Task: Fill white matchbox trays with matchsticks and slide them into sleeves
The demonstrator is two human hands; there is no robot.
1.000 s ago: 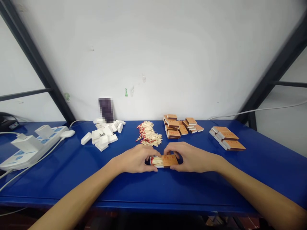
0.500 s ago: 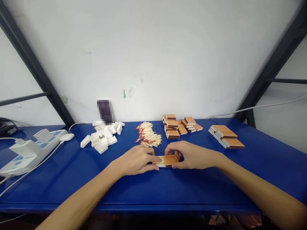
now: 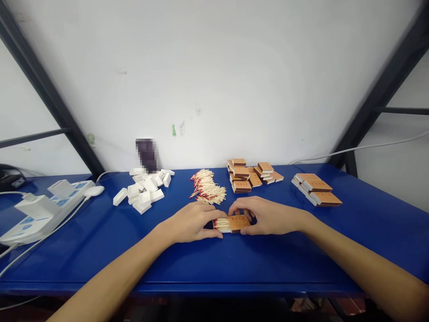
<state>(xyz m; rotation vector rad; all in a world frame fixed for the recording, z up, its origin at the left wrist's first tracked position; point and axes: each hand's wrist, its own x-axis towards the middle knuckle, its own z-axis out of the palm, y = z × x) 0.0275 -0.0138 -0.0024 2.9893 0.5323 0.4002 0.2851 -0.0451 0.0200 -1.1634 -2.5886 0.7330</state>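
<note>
A matchbox (image 3: 239, 222) lies on the blue table, its tray slid partly out to the left and showing red-tipped matches (image 3: 221, 224). My right hand (image 3: 264, 217) grips the orange sleeve at its right end, thumb on the near side and fingers on the far side. At the tray's left end is my left hand (image 3: 197, 222), with thumb and fingers around the tray's near and far edges. Just behind my hands is a heap of loose matches (image 3: 209, 188).
White trays (image 3: 143, 197) are piled at the back left. Closed matchboxes (image 3: 240, 172) are stacked behind my right hand, and more matchboxes (image 3: 318, 190) lie to the right. A power strip (image 3: 47, 214) with cables sits at the far left of the table (image 3: 214, 268).
The fingers of my left hand have lifted off the matches in the tray, so the red heads now show. My right hand has hardly moved.
</note>
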